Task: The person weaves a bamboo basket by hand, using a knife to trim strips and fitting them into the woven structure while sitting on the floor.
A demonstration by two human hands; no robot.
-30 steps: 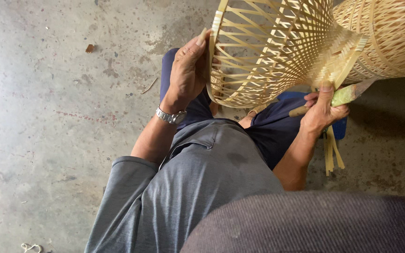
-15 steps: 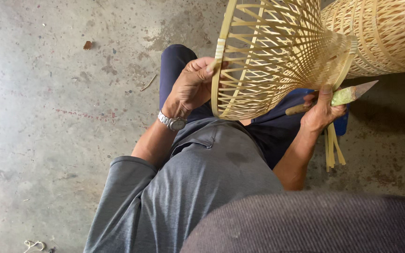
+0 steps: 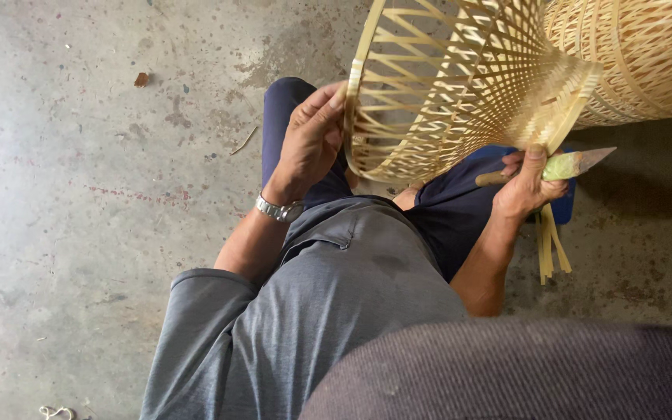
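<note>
1. Open-weave bamboo basket (image 3: 460, 85): held tilted above the lap, rim toward the left hand, narrow woven base toward the right hand.
2. Left hand (image 3: 311, 140): at the basket's rim, fingers (image 3: 328, 105) clamped on the rim strip; metal wristwatch (image 3: 278, 208) below the basket, on the wrist.
3. Right hand (image 3: 524, 187): just under the basket's base, fingers closed round a knife (image 3: 565, 165) with green-wrapped handle, blade pointing away from the basket.
4. Loose bamboo strips (image 3: 550, 245): hanging below the basket, beneath the right hand.
5. Second, tightly woven basket (image 3: 647, 54): touching the first basket's base, on the far side.
6. Concrete floor (image 3: 79, 155): beneath the basket, stained.
</note>
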